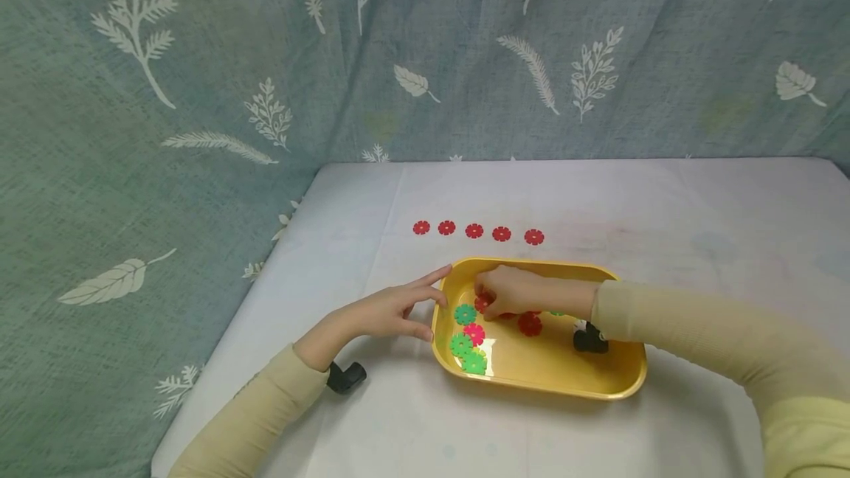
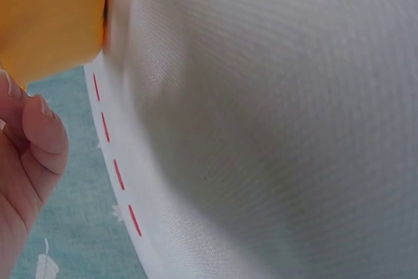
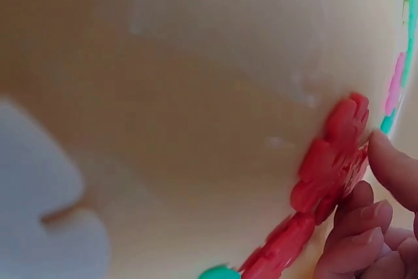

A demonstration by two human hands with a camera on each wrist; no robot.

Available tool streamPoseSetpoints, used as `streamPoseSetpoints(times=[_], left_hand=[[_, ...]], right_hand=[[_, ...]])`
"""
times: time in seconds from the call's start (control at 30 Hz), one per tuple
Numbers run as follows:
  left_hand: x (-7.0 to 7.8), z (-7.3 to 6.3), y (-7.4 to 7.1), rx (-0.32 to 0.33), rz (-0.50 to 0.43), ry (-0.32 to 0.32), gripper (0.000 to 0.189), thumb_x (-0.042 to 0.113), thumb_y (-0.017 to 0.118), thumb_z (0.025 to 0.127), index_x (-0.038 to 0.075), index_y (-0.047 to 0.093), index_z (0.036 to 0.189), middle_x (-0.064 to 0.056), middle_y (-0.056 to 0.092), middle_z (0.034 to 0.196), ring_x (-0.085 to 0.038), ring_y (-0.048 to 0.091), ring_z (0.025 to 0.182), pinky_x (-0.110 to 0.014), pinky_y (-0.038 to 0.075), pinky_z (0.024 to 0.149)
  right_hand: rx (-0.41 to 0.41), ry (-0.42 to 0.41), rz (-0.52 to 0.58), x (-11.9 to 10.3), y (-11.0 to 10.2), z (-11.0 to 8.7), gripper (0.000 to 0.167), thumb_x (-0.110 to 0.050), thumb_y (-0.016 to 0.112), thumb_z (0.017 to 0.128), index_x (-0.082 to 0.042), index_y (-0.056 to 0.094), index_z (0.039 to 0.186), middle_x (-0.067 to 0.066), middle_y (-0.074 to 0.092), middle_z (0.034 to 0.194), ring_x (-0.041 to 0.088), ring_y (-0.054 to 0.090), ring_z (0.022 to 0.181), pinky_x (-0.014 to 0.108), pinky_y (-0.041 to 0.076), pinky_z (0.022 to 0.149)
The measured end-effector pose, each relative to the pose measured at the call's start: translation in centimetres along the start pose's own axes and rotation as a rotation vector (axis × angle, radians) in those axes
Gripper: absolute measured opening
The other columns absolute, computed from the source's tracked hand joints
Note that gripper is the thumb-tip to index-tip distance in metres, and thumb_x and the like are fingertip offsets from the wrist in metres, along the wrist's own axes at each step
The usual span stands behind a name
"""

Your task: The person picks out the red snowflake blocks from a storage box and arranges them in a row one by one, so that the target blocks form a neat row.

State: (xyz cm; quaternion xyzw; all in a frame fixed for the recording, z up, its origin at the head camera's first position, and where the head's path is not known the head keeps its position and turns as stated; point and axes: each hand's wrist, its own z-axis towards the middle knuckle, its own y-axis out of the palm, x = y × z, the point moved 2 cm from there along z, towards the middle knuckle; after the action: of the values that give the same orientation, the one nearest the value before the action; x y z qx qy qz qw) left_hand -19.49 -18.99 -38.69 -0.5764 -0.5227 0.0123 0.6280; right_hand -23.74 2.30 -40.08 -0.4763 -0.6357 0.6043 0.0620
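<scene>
"How did the right hand (image 1: 510,292) stand?"

"From my distant seat, I saw it narrow: thumb and fingertips pinched the edge of a red disc (image 1: 482,304). How firm, I could not tell. The disc was inside the yellow tray (image 1: 538,364), toward its left end."

"What made you worry there?"

"In the right wrist view, the neighbouring red discs (image 3: 277,246) lay crowded, some overlapping. Because they were so thin, I thought the fingers could take two together, or lose the one they had."

"And the left hand (image 1: 392,308)?"

"Wide, with fingers spread at the tray's left wall. I judged this support rather light. If the right sleeve (image 1: 664,316) caught the rim, the tray could slide."

"Toward what?"

"Possibly into the row of five red discs (image 1: 474,231), near the far rim on the white desk (image 1: 730,257). One push could spoil their line."
</scene>
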Motion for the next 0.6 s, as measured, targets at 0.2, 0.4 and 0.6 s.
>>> streamPoseSetpoints(times=[0.2, 0.4, 0.6], left_hand=[[0.06, -0.06, -0.06, 0.003, -0.003, -0.001, 0.042, 0.037, 0.07, 0.078, 0.026, 0.053, 0.114, 0.013, 0.009, 0.153, -0.017, 0.041, 0.116, -0.025, 0.046, 0.066], [0.02, 0.0, -0.02, -0.001, -0.009, 0.003, 0.04, 0.039, 0.069, 0.078, 0.027, 0.053, 0.113, 0.013, 0.009, 0.153, -0.016, 0.039, 0.121, -0.025, 0.046, 0.067], [-0.07, 0.01, 0.01, 0.002, -0.013, -0.001, 0.04, 0.039, 0.069, 0.078, 0.028, 0.053, 0.113, 0.014, 0.009, 0.153, -0.015, 0.041, 0.116, -0.025, 0.046, 0.066]], right_hand=[[-0.014, 0.023, 0.03, -0.02, -0.19, -0.05, 0.019, -0.022, 0.075, 0.075, -0.012, 0.062, 0.085, -0.005, 0.056, 0.07, 0.01, 0.051, 0.062, 0.019, 0.045, 0.057], [-0.047, -0.108, 0.004, -0.22, 0.13, -0.13, 0.019, -0.024, 0.076, 0.075, -0.013, 0.061, 0.08, -0.007, 0.053, 0.068, 0.008, 0.047, 0.063, 0.018, 0.041, 0.057], [-0.056, -0.221, 0.014, -0.59, 0.33, -0.23, 0.023, -0.019, 0.075, 0.075, -0.014, 0.056, 0.086, -0.007, 0.054, 0.071, 0.007, 0.047, 0.066, 0.018, 0.041, 0.059]])
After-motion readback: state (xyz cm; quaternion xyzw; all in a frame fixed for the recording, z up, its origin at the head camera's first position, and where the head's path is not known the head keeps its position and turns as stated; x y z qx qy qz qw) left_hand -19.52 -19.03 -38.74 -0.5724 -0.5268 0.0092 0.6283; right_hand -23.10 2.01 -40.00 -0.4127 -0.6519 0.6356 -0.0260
